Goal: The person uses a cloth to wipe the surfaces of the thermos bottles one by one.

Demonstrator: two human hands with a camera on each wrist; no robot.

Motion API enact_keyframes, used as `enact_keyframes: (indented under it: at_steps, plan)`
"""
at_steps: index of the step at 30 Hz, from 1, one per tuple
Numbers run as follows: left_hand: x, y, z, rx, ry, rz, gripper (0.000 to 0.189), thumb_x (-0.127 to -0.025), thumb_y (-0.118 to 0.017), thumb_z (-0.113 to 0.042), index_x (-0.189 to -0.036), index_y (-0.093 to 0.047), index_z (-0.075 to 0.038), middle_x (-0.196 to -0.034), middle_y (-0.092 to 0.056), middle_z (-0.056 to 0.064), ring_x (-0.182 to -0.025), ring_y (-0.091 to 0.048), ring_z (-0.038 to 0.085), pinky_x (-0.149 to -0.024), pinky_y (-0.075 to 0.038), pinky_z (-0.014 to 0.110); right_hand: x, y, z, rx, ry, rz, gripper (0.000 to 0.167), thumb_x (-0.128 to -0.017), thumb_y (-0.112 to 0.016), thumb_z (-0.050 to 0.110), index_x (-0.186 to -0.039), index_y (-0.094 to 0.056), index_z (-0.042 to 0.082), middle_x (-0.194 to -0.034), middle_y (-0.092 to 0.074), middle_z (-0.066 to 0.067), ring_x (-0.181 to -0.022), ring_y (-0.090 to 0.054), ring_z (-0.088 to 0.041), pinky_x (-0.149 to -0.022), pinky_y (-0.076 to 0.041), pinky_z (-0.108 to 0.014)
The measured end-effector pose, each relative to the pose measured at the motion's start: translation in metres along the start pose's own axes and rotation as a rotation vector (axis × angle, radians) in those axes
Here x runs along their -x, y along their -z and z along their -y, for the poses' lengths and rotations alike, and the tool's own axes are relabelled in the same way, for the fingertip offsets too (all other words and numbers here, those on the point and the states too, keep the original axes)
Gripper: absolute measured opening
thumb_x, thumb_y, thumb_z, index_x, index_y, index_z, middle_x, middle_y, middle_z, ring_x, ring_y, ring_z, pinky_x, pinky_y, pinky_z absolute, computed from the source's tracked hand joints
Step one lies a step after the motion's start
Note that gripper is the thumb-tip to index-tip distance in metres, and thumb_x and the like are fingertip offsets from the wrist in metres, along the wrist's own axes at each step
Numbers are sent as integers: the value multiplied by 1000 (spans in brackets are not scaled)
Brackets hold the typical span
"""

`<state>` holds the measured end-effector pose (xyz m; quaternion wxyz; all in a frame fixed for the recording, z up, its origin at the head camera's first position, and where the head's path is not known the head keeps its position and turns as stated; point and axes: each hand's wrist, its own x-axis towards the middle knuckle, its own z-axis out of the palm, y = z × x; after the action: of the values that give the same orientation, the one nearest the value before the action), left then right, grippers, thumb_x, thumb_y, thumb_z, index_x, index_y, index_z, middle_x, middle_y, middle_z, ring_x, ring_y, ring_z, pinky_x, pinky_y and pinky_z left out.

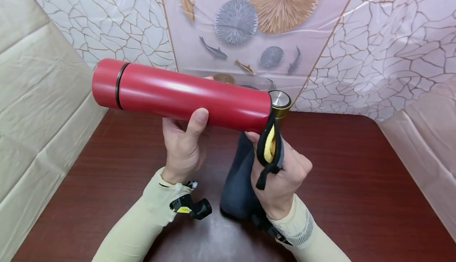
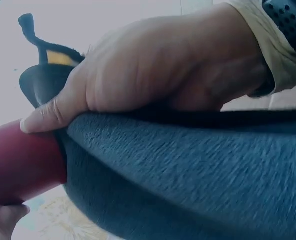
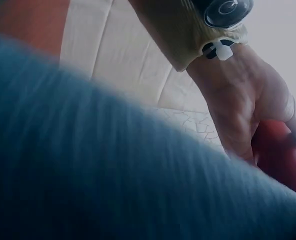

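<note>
We see left hand (image 1: 181,149) curled round flask (image 1: 167,90) mid-body — good hold, flask likely stiff, slick — and right hand (image 1: 285,179) gripping soft-looking pouch (image 1: 238,187) at flask's right end.

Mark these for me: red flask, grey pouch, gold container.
Red flask (image 1: 181,92), head view: middle of its long side.
Grey pouch (image 2: 198,170), left wrist view: its outer fabric.
Gold container (image 1: 280,99), head view: its silver-coloured top.
</note>
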<state>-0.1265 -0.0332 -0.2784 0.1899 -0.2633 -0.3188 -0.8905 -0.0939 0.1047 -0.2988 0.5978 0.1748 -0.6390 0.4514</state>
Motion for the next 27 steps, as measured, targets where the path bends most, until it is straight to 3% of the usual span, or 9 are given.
enact_keyframes:
  at_steps: [5, 8, 11, 14, 20, 24, 26, 27]
  plan:
    - [-2, 0, 0, -3, -2, 8, 57, -80, -89, -22, -122, -53, -8, -117, -70, 8, -108, -67, 21, -98, -56, 37, 2, -7, 1, 36, 56, -175, 29, -77, -91, 26, -83, -81, -1, -78, -78, -15, -66, -75, -26, -55, -49, -22]
    - [-1, 0, 1, 12, 18, 8, 57, -80, -89, -22, -121, -52, -7, -115, -71, 7, -107, -68, 20, -99, -56, 36, 3, -12, 1, 8, 81, -269, 35, -70, -95, 16, -94, -80, -5, -86, -78, -22, -75, -78, -28, -70, -60, -22]
    - [1, 0, 3, 25, 31, 12, 55, -81, -88, -21, -120, -52, -6, -114, -71, 7, -108, -68, 19, -99, -56, 37, 3, -14, 1, -15, 96, -303, 46, -67, -95, 8, -107, -77, -5, -95, -77, -25, -85, -78, -31, -81, -62, -24]
    - [1, 1, 5, 34, 39, 16, 54, -82, -87, -22, -119, -52, -6, -114, -71, 7, -108, -68, 19, -100, -56, 37, 1, -13, 2, -48, 65, -250, 52, -70, -94, 9, -117, -74, -3, -106, -75, -25, -98, -77, -30, -89, -60, -26]
    - [2, 0, 0, 69, 106, 0, 53, -83, -87, -25, -119, -51, -9, -111, -69, 3, -102, -70, 17, -90, -61, 35, -7, -9, 6, -78, -13, -25, 66, -83, -84, 24, -135, -60, -8, -135, -63, -27, -121, -68, -30, -99, -56, -26]
    - [2, -2, -3, 86, 155, -18, 55, -83, -86, -28, -121, -49, -12, -111, -66, 4, -99, -70, 18, -84, -63, 36, -10, -5, 6, -41, -31, 81, 68, -90, -75, 34, -138, -56, -9, -138, -62, -26, -119, -69, -29, -100, -54, -23]
    - [2, -2, -2, 96, 157, -23, 55, -83, -87, -28, -120, -50, -11, -111, -66, 4, -99, -70, 18, -84, -63, 36, -9, -3, 4, -13, -27, 103, 62, -93, -72, 36, -133, -61, -10, -129, -68, -24, -110, -72, -29, -98, -55, -22]
    - [2, -2, -2, 100, 153, -24, 54, -83, -87, -28, -120, -50, -11, -110, -66, 5, -99, -70, 18, -84, -63, 36, -7, -2, 3, 0, -13, 93, 57, -93, -73, 36, -127, -66, -10, -121, -72, -24, -101, -74, -29, -90, -57, -21]
